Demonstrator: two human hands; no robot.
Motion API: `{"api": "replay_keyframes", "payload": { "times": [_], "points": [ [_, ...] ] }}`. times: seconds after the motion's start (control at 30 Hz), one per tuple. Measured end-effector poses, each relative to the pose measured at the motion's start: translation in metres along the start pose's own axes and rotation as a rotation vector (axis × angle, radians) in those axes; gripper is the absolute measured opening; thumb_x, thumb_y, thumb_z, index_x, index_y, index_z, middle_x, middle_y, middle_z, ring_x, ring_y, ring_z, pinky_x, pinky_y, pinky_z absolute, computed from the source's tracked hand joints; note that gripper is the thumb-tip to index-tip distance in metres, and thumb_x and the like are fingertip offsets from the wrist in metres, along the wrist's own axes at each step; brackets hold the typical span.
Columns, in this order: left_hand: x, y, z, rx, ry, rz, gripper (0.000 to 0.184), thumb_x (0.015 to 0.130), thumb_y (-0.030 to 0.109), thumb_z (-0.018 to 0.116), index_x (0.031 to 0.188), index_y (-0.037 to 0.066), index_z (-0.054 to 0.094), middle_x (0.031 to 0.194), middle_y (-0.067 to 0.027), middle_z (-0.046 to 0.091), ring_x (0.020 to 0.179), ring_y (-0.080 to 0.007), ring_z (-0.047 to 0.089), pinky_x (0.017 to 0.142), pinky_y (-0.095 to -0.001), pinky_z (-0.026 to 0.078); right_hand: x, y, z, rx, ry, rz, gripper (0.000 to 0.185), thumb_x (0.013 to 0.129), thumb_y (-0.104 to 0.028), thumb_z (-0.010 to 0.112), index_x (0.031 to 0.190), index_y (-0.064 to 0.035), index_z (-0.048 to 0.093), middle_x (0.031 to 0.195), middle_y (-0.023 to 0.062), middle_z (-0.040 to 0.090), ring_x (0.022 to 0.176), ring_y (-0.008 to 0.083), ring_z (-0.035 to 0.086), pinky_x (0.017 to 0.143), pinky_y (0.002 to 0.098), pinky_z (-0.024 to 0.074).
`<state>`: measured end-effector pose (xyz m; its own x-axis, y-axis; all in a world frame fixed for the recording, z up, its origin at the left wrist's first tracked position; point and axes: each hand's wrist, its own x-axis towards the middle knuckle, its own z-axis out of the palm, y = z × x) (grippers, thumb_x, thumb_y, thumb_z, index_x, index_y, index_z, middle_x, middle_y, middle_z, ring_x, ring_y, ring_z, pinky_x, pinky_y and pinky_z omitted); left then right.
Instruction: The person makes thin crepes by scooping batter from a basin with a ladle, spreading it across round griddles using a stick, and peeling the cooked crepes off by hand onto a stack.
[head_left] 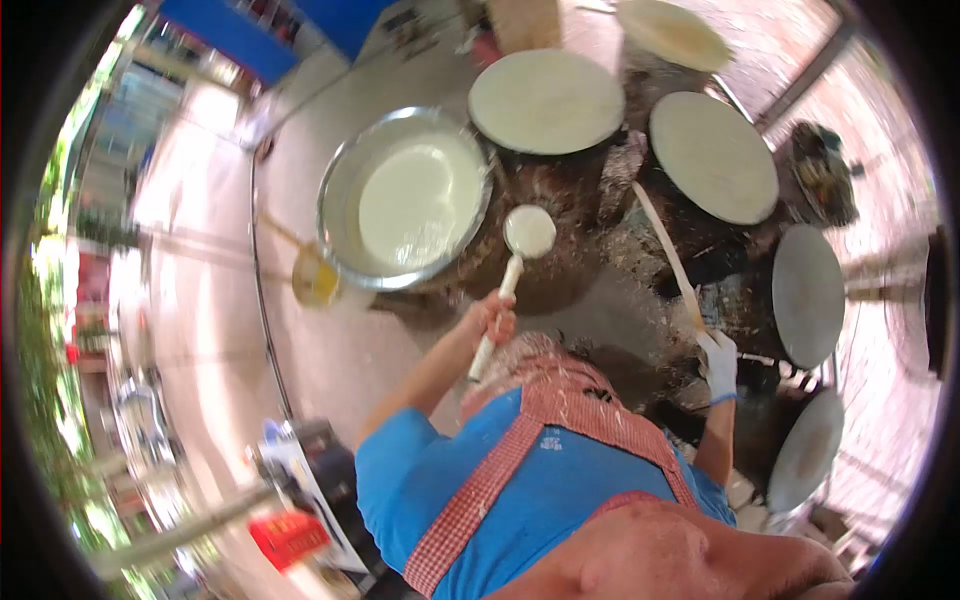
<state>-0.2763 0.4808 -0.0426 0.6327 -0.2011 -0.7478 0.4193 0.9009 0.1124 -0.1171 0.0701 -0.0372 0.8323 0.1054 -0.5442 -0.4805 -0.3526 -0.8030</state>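
My left hand (491, 318) is closed around the pale handle of a ladle (530, 232), whose round bowl is full of white batter. The ladle is held between a large metal basin (335, 235) of white batter and the round griddles. My right hand (718, 362), in a white glove, grips the lower end of a long, flat, pale stick (668, 240). The stick's far end reaches toward a round griddle (714, 158) with a white layer over it. Another white-covered griddle (547, 102) is beyond the ladle.
Two greyish round griddles (808, 297) (806, 450) line the right side. A further round griddle (675, 34) with a pale layer is at the top. Left of the basin is a yellow container (315, 277) with a stick-like handle. A red item (288, 538) lies at lower left.
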Motion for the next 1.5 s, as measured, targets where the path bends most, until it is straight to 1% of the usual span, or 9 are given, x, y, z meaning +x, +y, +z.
{"api": "replay_keyframes", "payload": {
  "times": [0.13, 0.3, 0.43, 0.67, 0.73, 0.9, 0.97, 1.17, 1.5],
  "points": [
    [-0.035, 0.011, -0.02, -0.317, -0.357, 0.176, 0.027, 0.086, 0.009, 0.047, 0.109, 0.022, 0.043, 0.057, 0.0017, 0.03, 0.041, -0.0044, 0.027, 0.029, -0.0145, 0.023, 0.1, -0.045, 0.084, -0.343, -0.203, -0.274, 0.029, 0.075, -0.021, 0.063, 0.091, 0.0033, 0.061, 0.067, 0.0018, 0.055, 0.063, 0.0079, 0.049, 0.055, 0.0249, 0.0367],
    [-0.071, 0.059, -0.069, -0.15, -0.264, 0.541, 0.055, 0.081, 0.005, 0.05, 0.128, 0.025, 0.031, 0.071, -0.0006, 0.041, 0.047, -0.0056, 0.035, 0.031, -0.0134, 0.028, 0.122, -0.165, 0.226, -0.933, -0.356, -0.689, 0.044, 0.072, -0.038, 0.059, 0.096, -0.0009, 0.06, 0.087, 0.0207, 0.061, 0.086, 0.0347, 0.057, 0.072, 0.0402, 0.0423],
    [-0.064, 0.124, -0.139, -0.016, -0.087, 0.619, 0.058, 0.082, 0.006, 0.05, 0.131, 0.026, 0.026, 0.073, -0.0028, 0.047, 0.048, -0.0068, 0.041, 0.033, -0.0143, 0.032, 0.122, -0.209, 0.348, -1.255, -0.395, -0.857, 0.035, 0.073, -0.036, 0.057, 0.094, -0.0094, 0.06, 0.083, 0.016, 0.062, 0.083, 0.0318, 0.059, 0.07, 0.042, 0.0441],
    [0.082, 0.229, -0.313, -0.025, 0.427, 0.447, 0.009, 0.084, 0.005, 0.045, 0.092, 0.005, 0.04, 0.056, -0.0032, 0.035, 0.036, -0.0106, 0.031, 0.029, -0.0233, 0.027, 0.099, -0.184, 0.495, -1.748, -0.605, -1.055, 0.026, 0.077, -0.027, 0.048, 0.078, -0.0066, 0.062, 0.077, 0.0153, 0.063, 0.075, 0.0316, 0.061, 0.065, 0.0419, 0.0471],
    [0.075, 0.234, -0.301, 0.006, 0.55, 0.419, 0.01, 0.083, 0.006, 0.046, 0.09, 0.005, 0.039, 0.056, -0.0041, 0.036, 0.036, -0.0117, 0.031, 0.029, -0.0247, 0.027, 0.097, -0.201, 0.492, -1.464, -0.556, -0.794, 0.03, 0.077, -0.035, 0.051, 0.08, -0.007, 0.062, 0.076, 0.015, 0.063, 0.074, 0.0326, 0.061, 0.067, 0.0409, 0.0471],
    [0.068, 0.233, -0.271, 0.047, 0.721, 0.418, 0.014, 0.082, 0.008, 0.048, 0.089, 0.005, 0.036, 0.056, -0.0056, 0.036, 0.036, -0.0136, 0.031, 0.029, -0.0267, 0.028, 0.107, -0.174, 0.505, -1.655, -0.611, -0.715, 0.036, 0.076, -0.042, 0.056, 0.082, -0.0069, 0.06, 0.075, 0.0162, 0.061, 0.076, 0.0324, 0.06, 0.067, 0.0419, 0.0457],
    [0.069, 0.228, -0.268, 0.031, 0.711, 0.469, 0.017, 0.082, 0.009, 0.049, 0.092, 0.006, 0.035, 0.057, -0.0057, 0.036, 0.036, -0.0139, 0.032, 0.029, -0.0268, 0.028, 0.115, -0.167, 0.496, -1.376, -0.467, -0.637, 0.042, 0.074, -0.046, 0.057, 0.082, -0.0053, 0.059, 0.079, 0.0187, 0.061, 0.077, 0.0355, 0.058, 0.07, 0.0442, 0.0444],
    [0.061, 0.239, -0.23, -0.516, 0.28, 0.18, 0.013, 0.087, 0.017, 0.047, 0.094, 0.015, 0.036, 0.05, -0.001, 0.029, 0.035, -0.0087, 0.028, 0.027, -0.0233, 0.022, 0.09, -0.119, 0.461, -1.449, -0.551, -0.545, 0.045, 0.074, -0.049, 0.057, 0.083, -0.0041, 0.058, 0.077, 0.0205, 0.06, 0.075, 0.0371, 0.058, 0.069, 0.0452, 0.0442],
    [-0.214, 0.228, 0.015, -0.006, 0.116, 0.887, 0.024, 0.085, 0.017, 0.053, 0.103, 0.02, 0.036, 0.06, 0.0033, 0.028, 0.043, -0.0028, 0.025, 0.029, -0.0132, 0.019, 0.063, -0.233, 0.417, -0.584, -0.219, -1.436, 0.029, 0.075, -0.028, 0.066, 0.088, -0.0031, 0.058, 0.074, 0.0176, 0.061, 0.064, 0.0335, 0.059, 0.056, 0.0387, 0.0467]
  ]
}}
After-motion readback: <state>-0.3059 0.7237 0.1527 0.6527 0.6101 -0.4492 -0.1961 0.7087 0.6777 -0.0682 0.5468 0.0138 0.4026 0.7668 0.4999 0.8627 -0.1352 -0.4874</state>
